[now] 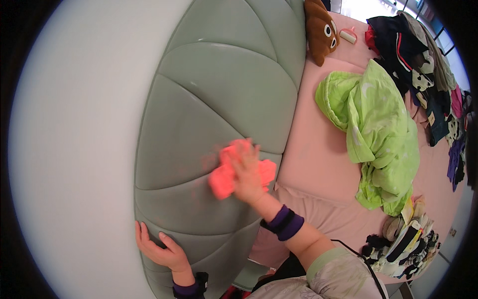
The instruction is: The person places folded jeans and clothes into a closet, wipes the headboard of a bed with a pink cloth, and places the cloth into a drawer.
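Observation:
In the head view my right hand (247, 179) presses a bright coral-pink cloth (223, 182) against the padded face of a grey-green upholstered headboard (209, 119). The hand and cloth are blurred, and folds of the cloth stick out on both sides of the fingers. Lower down, my left hand (164, 254) rests on the same headboard, its fingertips at the edge beside the white wall and its thumb spread away. It holds nothing. Curved seams divide the headboard into leaf-like panels. Both wrists wear dark purple bands.
Against the headboard lies a pink pillow (317, 149), with a crumpled lime-green blanket (384, 127) beside it. A brown plush cushion (320, 33) and a lint roller (348, 36) are farther up. Clothes (407, 56) and a pile of small items (407, 243) cover parts of the bed.

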Demonstrator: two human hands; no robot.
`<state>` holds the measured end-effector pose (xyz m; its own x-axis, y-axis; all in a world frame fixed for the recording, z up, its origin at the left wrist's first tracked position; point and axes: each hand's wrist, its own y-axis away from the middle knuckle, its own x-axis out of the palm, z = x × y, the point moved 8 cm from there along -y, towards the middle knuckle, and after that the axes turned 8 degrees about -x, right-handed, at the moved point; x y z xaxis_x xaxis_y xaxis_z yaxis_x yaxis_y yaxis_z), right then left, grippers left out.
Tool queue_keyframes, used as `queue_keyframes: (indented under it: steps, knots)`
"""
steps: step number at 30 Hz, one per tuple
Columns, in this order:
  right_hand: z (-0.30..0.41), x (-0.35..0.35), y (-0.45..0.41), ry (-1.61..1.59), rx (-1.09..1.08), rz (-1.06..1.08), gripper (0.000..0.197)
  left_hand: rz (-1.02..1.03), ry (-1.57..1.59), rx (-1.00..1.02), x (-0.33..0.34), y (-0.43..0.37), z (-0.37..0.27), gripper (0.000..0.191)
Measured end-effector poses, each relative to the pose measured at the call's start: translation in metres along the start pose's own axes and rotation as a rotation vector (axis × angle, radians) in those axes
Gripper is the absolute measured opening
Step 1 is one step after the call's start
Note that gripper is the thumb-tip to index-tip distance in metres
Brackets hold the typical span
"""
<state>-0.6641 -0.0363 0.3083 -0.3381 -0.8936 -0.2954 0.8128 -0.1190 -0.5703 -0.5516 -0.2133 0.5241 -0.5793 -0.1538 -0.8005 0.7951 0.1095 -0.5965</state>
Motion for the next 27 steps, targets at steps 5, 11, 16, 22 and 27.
queue_keyframes:
  steps: [5, 11, 16, 22, 27]
  knots:
    - [-0.116, -0.008, 0.079, 0.069, 0.387, -0.055, 0.047, -0.011, 0.005, 0.004, 0.001, 0.000, -0.001, 0.039]
    - [-0.123, -0.012, 0.089, -0.471, 0.712, -0.490, 0.022, -0.032, 0.058, 0.003, 0.003, 0.003, 0.000, 0.037]
    - [0.016, -0.005, 0.012, -0.301, 0.336, -0.232, 0.057, -0.057, -0.011, 0.025, -0.004, 0.003, -0.001, 0.037]
    - [0.173, -0.001, -0.011, -0.351, -0.053, 0.001, 0.058, -0.020, 0.157, 0.062, -0.002, 0.002, 0.001, 0.037]
    - [0.150, 0.002, 0.009, -0.222, -0.276, -0.056, 0.058, -0.042, 0.112, 0.059, -0.007, 0.010, 0.009, 0.031]
